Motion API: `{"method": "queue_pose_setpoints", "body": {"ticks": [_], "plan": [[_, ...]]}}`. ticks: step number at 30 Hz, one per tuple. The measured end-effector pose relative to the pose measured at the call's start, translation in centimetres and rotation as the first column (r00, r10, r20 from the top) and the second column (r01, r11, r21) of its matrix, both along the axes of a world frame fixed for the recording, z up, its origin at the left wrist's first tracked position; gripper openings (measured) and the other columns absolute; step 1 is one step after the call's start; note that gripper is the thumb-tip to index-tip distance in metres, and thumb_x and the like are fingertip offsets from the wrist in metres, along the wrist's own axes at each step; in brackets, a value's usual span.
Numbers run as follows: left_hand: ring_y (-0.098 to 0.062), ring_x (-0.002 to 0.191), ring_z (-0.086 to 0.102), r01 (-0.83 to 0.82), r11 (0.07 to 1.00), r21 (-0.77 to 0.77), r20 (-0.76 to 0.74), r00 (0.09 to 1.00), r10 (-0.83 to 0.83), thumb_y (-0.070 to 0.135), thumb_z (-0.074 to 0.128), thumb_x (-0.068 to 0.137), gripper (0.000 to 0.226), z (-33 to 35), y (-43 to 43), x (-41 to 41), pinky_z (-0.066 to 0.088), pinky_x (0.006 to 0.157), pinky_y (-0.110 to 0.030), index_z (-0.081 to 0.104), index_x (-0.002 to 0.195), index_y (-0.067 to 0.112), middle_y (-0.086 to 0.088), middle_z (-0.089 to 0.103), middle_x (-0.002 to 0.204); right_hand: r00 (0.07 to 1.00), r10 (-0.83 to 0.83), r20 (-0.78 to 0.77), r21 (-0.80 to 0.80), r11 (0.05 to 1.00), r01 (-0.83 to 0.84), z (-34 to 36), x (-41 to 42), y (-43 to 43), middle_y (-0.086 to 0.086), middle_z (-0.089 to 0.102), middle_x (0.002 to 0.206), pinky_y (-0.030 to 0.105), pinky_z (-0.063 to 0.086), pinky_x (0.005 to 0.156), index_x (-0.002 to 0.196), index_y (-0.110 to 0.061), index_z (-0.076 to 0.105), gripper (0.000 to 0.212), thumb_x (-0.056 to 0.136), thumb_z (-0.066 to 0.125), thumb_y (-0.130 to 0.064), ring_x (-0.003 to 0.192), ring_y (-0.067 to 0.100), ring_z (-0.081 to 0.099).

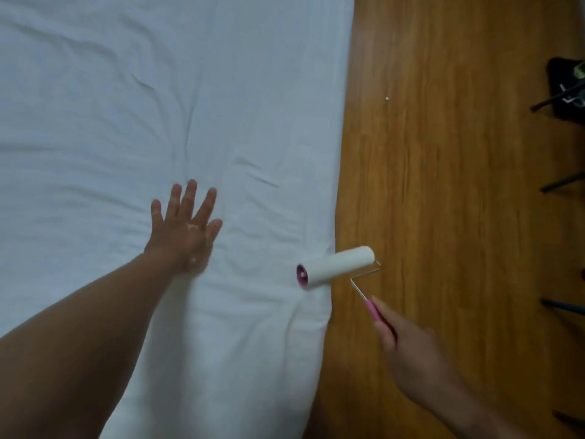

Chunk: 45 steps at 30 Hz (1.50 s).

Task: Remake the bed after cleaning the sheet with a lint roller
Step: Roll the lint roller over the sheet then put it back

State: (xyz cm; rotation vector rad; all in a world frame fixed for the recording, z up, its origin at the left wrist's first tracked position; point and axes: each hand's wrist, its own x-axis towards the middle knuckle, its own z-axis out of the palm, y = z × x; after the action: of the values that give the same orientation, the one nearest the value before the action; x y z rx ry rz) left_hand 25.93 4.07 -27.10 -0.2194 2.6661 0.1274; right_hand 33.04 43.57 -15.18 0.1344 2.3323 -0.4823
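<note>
1. A single view, worn on the person's head, faces forward and steeply down.
2. Wide-angle: the sheet (pixel 158 122) fills the left, the floor (pixel 459 185) the right.
3. Near, at arm's length: the left hand (pixel 185 229) lies near the middle, the right hand (pixel 411 353), gripping the roller (pixel 338 266), at lower right.

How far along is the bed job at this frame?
Done: nothing looks finished; the white sheet lies bare and creased. In hand: the cleaning. The right hand grips the lint roller by its pink handle, the roll at the sheet's edge beside the wooden floor, while the left hand lies flat on the sheet. Left: the remake; no cover or pillow is in view.
</note>
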Motion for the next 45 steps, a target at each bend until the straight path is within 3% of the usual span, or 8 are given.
{"method": "queue_pose_setpoints", "body": {"ticks": [5,10,17,24,28,35,40,45], "plan": [[-0.030,0.154,0.001,0.008,1.000,0.011,-0.067,0.998,-0.007,0.058,0.014,0.098,0.066,-0.4,3.0,11.3,0.007,0.118,-0.062,0.008,0.159,0.034,-0.005,0.000,0.168,0.985,-0.089,-0.148,-0.211,0.976,0.057,2.7,-2.8,-3.9,-0.001,0.066,0.073,0.031,0.046,0.045,0.128,-0.056,0.045,0.028,0.104,0.035,-0.047,0.052,0.014,0.058],[-0.026,0.154,-0.003,-0.001,1.000,0.000,-0.091,0.996,0.001,0.058,0.011,0.099,0.062,-1.0,4.2,20.1,0.006,0.120,-0.060,0.003,0.158,0.040,-0.002,-0.005,0.168,0.928,0.247,-0.278,-0.110,0.952,-0.286,-2.8,-2.2,-10.4,0.002,0.066,0.097,0.042,0.053,0.067,0.129,-0.026,0.048,0.029,0.103,0.041,-0.018,0.074,0.030,0.060],[-0.023,0.153,-0.017,0.038,0.999,0.033,-0.022,0.999,-0.038,0.058,0.006,0.099,0.061,-0.3,5.9,29.9,-0.003,0.120,-0.058,-0.008,0.156,0.044,-0.001,-0.015,0.167,0.999,0.049,-0.024,-0.055,0.997,-0.050,-1.9,18.0,2.4,-0.007,0.065,0.073,0.026,0.048,0.053,0.148,-0.046,0.035,0.044,0.104,0.037,-0.042,0.057,0.008,0.059],[-0.027,0.154,-0.002,0.093,0.993,0.071,0.091,0.991,-0.099,0.056,0.011,0.099,0.062,1.3,6.8,36.8,0.013,0.120,-0.060,0.009,0.158,0.039,-0.004,0.002,0.168,0.973,0.041,-0.227,-0.175,0.981,-0.082,1.2,16.5,-3.4,-0.003,0.066,0.075,0.030,0.050,0.052,0.139,-0.048,0.041,0.036,0.104,0.039,-0.042,0.059,0.010,0.060],[-0.019,0.152,-0.015,-0.008,0.983,0.185,0.104,0.995,-0.012,0.062,0.000,0.089,0.072,2.1,8.0,39.5,0.007,0.122,-0.051,0.006,0.157,0.042,0.006,-0.009,0.166,0.952,0.240,-0.192,-0.106,0.959,-0.263,-1.3,14.5,-8.8,0.006,0.067,0.089,0.043,0.056,0.070,0.131,-0.037,0.044,0.028,0.104,0.036,-0.035,0.075,0.023,0.061],[-0.015,0.153,-0.008,-0.191,0.962,0.195,0.184,0.971,0.156,0.049,0.026,0.104,0.061,3.8,10.5,41.9,0.010,0.125,-0.045,0.004,0.159,0.033,0.010,-0.010,0.166,0.964,0.262,-0.036,-0.011,0.965,-0.263,0.1,22.9,1.2,-0.005,0.063,0.072,0.034,0.054,0.057,0.149,-0.044,0.030,0.045,0.104,0.035,-0.043,0.059,0.012,0.061],[-0.019,0.154,0.005,-0.365,0.894,0.260,0.207,0.925,0.318,0.047,0.034,0.104,0.060,5.1,11.7,41.7,0.020,0.123,-0.043,0.022,0.157,0.021,0.002,0.010,0.167,0.955,0.255,-0.148,-0.120,0.954,-0.274,3.1,22.5,-1.4,-0.006,0.064,0.071,0.029,0.047,0.048,0.147,-0.051,0.030,0.046,0.104,0.042,-0.041,0.056,0.010,0.060],[-0.025,0.147,0.027,-0.508,0.821,0.262,0.381,0.836,0.395,0.047,0.042,0.103,0.057,6.3,11.0,45.5,0.030,0.119,-0.040,0.035,0.152,0.020,-0.004,0.030,0.160,0.893,0.441,-0.094,-0.052,0.893,-0.446,-0.4,20.5,-8.5,0.005,0.066,0.087,0.043,0.057,0.062,0.138,-0.039,0.035,0.035,0.104,0.037,-0.030,0.071,0.023,0.064]]}}
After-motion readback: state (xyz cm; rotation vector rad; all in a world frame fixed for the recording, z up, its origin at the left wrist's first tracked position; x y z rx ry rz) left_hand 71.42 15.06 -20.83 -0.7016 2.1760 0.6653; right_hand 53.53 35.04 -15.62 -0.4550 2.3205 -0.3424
